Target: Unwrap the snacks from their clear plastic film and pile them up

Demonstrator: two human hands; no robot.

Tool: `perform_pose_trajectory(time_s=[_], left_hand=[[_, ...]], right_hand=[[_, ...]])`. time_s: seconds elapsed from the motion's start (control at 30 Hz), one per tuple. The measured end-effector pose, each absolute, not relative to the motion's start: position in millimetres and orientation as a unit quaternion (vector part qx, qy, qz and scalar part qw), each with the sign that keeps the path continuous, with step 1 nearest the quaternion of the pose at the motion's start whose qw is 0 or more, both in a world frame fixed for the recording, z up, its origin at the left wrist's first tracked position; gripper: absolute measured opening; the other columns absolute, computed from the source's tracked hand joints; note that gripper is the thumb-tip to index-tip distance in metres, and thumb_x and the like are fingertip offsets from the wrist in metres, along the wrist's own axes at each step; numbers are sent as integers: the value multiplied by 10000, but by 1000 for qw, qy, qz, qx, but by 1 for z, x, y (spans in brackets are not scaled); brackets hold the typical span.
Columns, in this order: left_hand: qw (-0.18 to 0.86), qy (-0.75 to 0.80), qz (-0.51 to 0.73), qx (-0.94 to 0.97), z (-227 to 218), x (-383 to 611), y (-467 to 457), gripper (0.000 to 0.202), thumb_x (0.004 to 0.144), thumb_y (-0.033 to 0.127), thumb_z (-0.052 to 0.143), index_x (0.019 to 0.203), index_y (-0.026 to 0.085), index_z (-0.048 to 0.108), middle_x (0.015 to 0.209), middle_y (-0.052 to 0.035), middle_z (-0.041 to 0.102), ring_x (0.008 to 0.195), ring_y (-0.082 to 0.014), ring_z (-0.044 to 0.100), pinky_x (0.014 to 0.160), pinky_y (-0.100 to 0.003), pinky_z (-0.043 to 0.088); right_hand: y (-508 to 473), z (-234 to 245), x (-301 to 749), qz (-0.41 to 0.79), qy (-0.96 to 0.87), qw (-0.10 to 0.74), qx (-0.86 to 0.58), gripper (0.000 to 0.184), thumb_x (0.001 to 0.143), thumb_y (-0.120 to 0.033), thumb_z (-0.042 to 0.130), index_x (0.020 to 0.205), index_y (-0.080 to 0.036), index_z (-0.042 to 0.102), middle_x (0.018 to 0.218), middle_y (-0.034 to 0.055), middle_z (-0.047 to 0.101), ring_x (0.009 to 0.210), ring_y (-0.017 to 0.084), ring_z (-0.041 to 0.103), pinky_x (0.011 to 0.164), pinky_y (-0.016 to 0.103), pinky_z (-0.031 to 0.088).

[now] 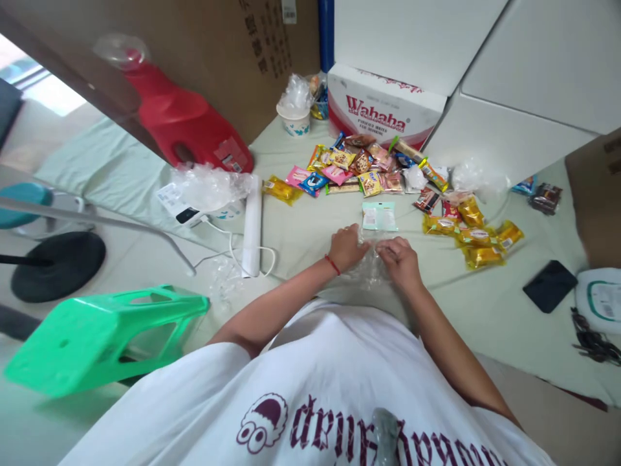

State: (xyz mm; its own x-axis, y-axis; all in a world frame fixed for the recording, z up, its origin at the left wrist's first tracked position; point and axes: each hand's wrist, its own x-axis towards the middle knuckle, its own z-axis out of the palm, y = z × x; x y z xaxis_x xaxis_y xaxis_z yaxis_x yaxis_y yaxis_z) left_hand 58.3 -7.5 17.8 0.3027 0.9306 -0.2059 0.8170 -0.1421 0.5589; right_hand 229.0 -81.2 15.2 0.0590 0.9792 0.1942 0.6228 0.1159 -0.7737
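Close in front of my body, a clear plastic bag (371,266) lies between my hands on the pale green cloth. My right hand (400,259) is closed with its fingertips pinched on the bag's upper edge. At the other side, my left hand (347,248), with a red string on its wrist, has its fingers bent together on the same bag. Just beyond my fingertips lies a light green packet (379,216). Farther back spreads a pile of small wrapped snacks (361,162). To the right of my hands are several yellow snack packets (480,236).
A Wahaha carton (383,110) stands behind the snacks. On the left are a paper cup (294,122), a red jug (189,116), a white power strip (251,226) with cables and a green stool (107,330). A dark phone-like slab (550,286) lies at right.
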Motion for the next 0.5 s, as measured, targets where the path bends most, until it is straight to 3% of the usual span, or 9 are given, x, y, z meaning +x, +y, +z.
perform_pose_trajectory(time_s=[0.1, 0.2, 0.3, 0.37, 0.5], left_hand=[[381, 556, 194, 713, 4, 58, -9, 201, 934, 343, 555, 900, 182, 671, 793, -33, 683, 818, -199, 646, 777, -295, 460], [470, 554, 309, 614, -5, 42, -10, 325, 930, 431, 532, 700, 202, 542, 620, 33, 508, 616, -137, 511, 621, -259, 397], [554, 571, 346, 497, -11, 26, -12, 348, 916, 483, 533, 697, 221, 470, 574, 74, 343, 510, -99, 352, 515, -239, 306], [557, 602, 334, 464, -14, 17, -12, 342, 919, 482, 527, 702, 226, 461, 567, 80, 302, 501, -100, 321, 501, -236, 293], [427, 670, 298, 529, -12, 0, -8, 214, 853, 396, 635, 811, 218, 523, 663, 44, 462, 620, -148, 478, 618, -283, 432]], right_hand=[[-97, 20, 249, 287, -544, 453, -645, 243, 904, -456, 656, 931, -225, 725, 901, 33, 690, 856, 189, 622, 786, 314, 499], [-114, 15, 270, 373, -370, 513, -679, 341, 830, -550, 715, 901, -223, 651, 742, -25, 606, 650, 129, 545, 582, 238, 447], [-126, 4, 285, 435, -271, 512, -689, 419, 753, -595, 764, 819, -230, 568, 618, -69, 504, 519, 99, 428, 434, 201, 312], [-130, -2, 290, 453, -268, 482, -700, 426, 744, -591, 768, 773, -230, 542, 561, -82, 465, 467, 86, 363, 406, 205, 255], [-127, -7, 293, 423, -325, 418, -735, 410, 776, -592, 721, 720, -222, 554, 518, -75, 461, 460, 92, 353, 442, 228, 277]])
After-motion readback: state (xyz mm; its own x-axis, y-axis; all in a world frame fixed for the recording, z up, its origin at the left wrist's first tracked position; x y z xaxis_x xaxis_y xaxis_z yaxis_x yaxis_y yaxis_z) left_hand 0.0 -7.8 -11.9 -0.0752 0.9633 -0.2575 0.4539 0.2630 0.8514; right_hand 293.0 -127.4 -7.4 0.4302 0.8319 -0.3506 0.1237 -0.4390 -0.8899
